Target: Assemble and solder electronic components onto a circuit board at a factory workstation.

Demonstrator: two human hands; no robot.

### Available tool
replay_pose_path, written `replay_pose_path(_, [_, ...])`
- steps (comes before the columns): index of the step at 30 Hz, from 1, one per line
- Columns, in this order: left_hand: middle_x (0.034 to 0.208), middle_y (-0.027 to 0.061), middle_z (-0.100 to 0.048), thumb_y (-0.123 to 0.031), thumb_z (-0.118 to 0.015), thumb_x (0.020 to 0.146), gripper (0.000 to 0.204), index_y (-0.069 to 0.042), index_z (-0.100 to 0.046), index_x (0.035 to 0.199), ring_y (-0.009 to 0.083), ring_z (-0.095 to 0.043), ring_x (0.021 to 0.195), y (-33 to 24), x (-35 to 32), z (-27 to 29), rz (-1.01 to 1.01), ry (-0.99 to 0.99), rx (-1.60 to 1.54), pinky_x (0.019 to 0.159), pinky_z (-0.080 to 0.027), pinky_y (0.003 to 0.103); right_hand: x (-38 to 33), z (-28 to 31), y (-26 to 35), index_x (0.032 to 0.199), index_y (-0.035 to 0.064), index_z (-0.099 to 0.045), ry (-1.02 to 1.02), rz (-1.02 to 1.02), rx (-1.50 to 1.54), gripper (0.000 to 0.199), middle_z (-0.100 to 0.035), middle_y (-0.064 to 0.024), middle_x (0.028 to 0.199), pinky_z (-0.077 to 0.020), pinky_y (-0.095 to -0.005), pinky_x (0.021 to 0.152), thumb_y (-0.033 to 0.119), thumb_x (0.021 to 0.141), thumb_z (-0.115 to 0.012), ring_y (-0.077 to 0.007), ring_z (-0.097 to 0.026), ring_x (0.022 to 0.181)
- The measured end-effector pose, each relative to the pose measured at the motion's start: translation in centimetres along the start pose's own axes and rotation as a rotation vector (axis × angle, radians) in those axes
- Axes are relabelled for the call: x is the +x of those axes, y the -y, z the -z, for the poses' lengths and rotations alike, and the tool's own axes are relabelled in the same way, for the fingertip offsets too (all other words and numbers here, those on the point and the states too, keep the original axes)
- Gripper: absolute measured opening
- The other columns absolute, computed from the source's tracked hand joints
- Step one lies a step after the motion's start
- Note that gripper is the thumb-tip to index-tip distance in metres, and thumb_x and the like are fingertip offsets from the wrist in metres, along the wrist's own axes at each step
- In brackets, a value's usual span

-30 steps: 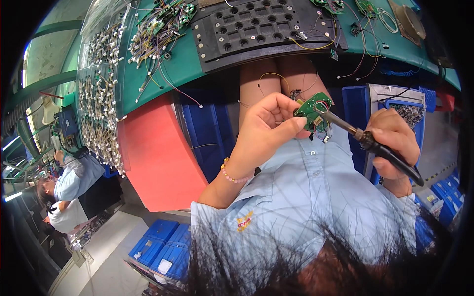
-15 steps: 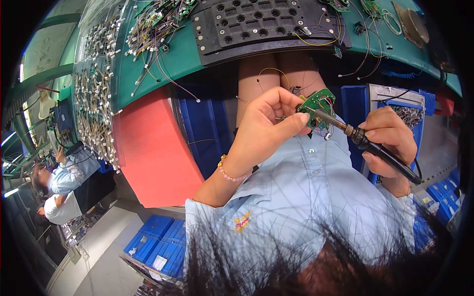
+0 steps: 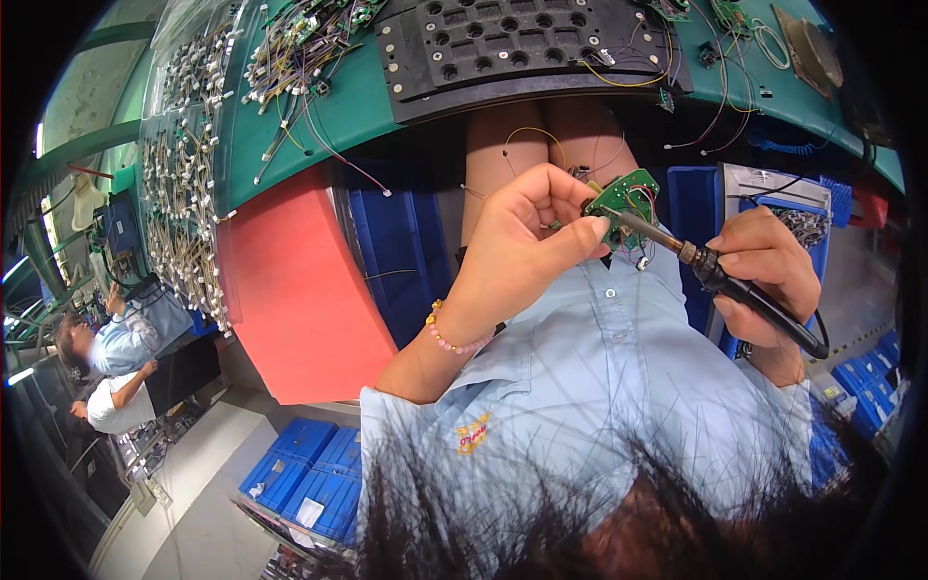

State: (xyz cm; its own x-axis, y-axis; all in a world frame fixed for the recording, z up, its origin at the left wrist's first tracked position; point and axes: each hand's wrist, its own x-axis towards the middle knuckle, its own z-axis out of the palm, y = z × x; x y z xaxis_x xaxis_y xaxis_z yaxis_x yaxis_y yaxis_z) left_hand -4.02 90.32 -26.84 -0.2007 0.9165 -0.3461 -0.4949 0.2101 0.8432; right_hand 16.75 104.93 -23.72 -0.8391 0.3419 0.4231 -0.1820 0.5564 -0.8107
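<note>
My left hand point(image 3: 527, 246) pinches a small round green circuit board point(image 3: 623, 198) with thin wires hanging from it, held up over my lap. My right hand point(image 3: 764, 275) grips the black handle of a soldering iron point(image 3: 715, 275). The iron's metal tip rests on the board right beside my left thumb. A beaded bracelet point(image 3: 447, 333) sits on my left wrist. Below both hands is my light blue shirt.
A green workbench point(image 3: 338, 106) curves overhead, carrying a black perforated tray point(image 3: 522, 43) and bundles of wired boards point(image 3: 184, 174). A red panel point(image 3: 300, 290) and blue bins point(image 3: 304, 469) lie left. A tray of small parts point(image 3: 797, 217) sits right. Two people point(image 3: 111, 362) work far left.
The view has drifted slightly. Both hands keep their hold, with board and iron tip still together; the hands sit marginally lower and more to the right in the picture.
</note>
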Motion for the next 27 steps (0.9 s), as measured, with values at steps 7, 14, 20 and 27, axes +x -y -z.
replay_pose_path(7, [0.091, 0.0075, -0.063, -0.001, -0.060, 0.085, 0.013, 0.002, -0.056, 0.097, 0.0121, -0.062, 0.084, 0.13, -0.01, 0.11, -0.003, 0.004, -0.011, 0.075, -0.057, 0.031, -0.02, -0.11, 0.18, 0.093, -0.0006, -0.062, 0.011, 0.018, -0.038, 0.032, -0.062, -0.0173, 0.085, -0.0478, -0.0337, 0.064, 0.001, 0.063, -0.070, -0.0269, -0.062, 0.073])
replay_pose_path(14, [0.089, 0.0051, -0.062, -0.003, -0.064, 0.084, 0.019, 0.001, -0.054, 0.099, 0.0089, -0.060, 0.079, 0.34, -0.03, 0.02, -0.019, -0.006, -0.048, 0.071, -0.052, 0.023, -0.16, -0.21, 0.22, 0.095, -0.0005, -0.062, 0.002, 0.023, -0.043, 0.033, -0.063, -0.0173, 0.086, -0.0481, -0.0340, 0.065, 0.001, 0.063, -0.070, -0.0272, -0.062, 0.073])
replay_pose_path(20, [0.090, 0.0056, -0.061, -0.003, -0.063, 0.085, 0.019, 0.001, -0.053, 0.100, 0.0092, -0.060, 0.080, 0.41, 0.04, -0.12, -0.042, 0.003, -0.066, 0.072, -0.054, 0.024, -0.40, -0.31, 0.08, 0.094, -0.0013, -0.062, -0.007, 0.035, -0.042, 0.032, -0.063, -0.0183, 0.086, -0.0485, -0.0347, 0.065, 0.002, 0.064, -0.070, -0.0272, -0.061, 0.072])
replay_pose_path(27, [0.091, 0.0066, -0.060, -0.001, -0.061, 0.086, 0.018, 0.002, -0.052, 0.101, 0.0098, -0.060, 0.081, 0.72, 0.20, -0.28, -0.046, -0.003, -0.121, 0.074, -0.057, 0.027, -0.50, -0.86, 0.15, 0.093, -0.0023, -0.062, -0.026, 0.093, -0.115, 0.030, -0.063, -0.0196, 0.085, -0.0491, -0.0354, 0.061, 0.004, 0.066, -0.071, -0.0273, -0.061, 0.070])
